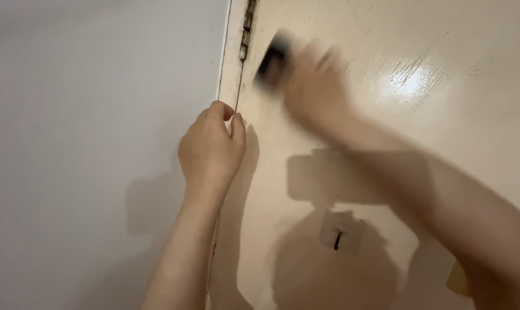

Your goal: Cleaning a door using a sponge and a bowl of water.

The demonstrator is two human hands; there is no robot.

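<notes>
My right hand (pixel 316 86) is blurred by motion against a cream, glossy door (pixel 443 115) and holds a small dark block (pixel 274 57), pressed to the door's surface near the hinge side. The block's exact kind is too blurred to tell. My left hand (pixel 211 149) rests on the door frame (pixel 230 63), its fingers curled around the frame's edge at the gap beside the door. It holds nothing loose.
A metal hinge (pixel 247 26) sits in the gap at the top. A pale grey wall (pixel 88 143) fills the left. Lower on the door is a square adhesive hook (pixel 341 232), and a yellowish patch (pixel 458 278) sits near the bottom right.
</notes>
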